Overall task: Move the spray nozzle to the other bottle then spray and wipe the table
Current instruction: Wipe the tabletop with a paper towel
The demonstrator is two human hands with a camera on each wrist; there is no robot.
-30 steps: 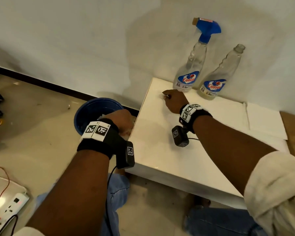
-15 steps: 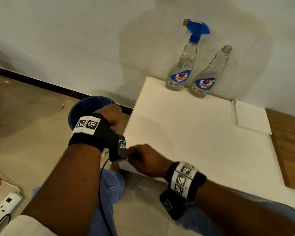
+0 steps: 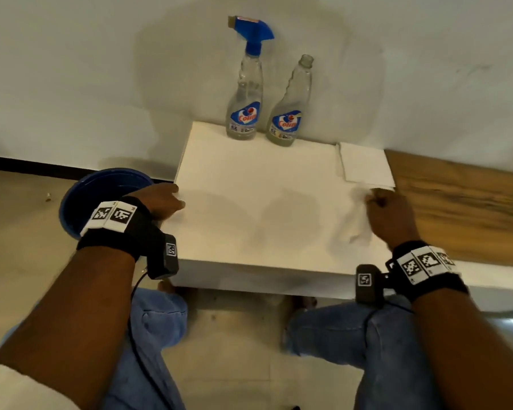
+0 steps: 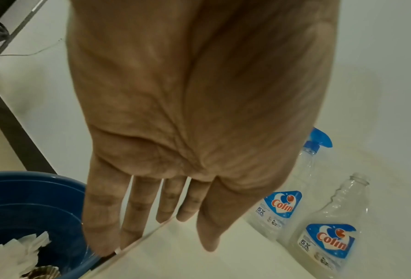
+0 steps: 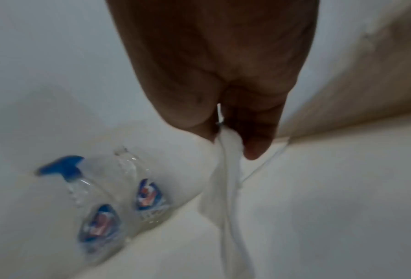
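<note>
Right hand (image 3: 388, 211) and its white tissue (image 5: 225, 169) motion-blurred; both bottles (image 5: 118, 203) smeared in right wrist view.

**Colours and Patterns Observed**

Table (image 3: 249, 202): plain white. Spray nozzle (image 3: 251, 32): blue, tan tip. Both bottles (image 3: 245, 93) (image 3: 290, 105): clear, with blue labels and red lettering. Bucket (image 3: 80, 196): dark blue. Tissue (image 5: 225, 169): white. Wristbands (image 3: 113, 216): black, with black-and-white square markers. Trousers (image 3: 353, 335): light blue denim.

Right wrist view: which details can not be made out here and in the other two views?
- Right wrist view: motion blur smears both bottle labels.
- Same view: the right hand hides its grip on the white tissue.
- Left wrist view: the left hand covers most of the blue bin.
</note>
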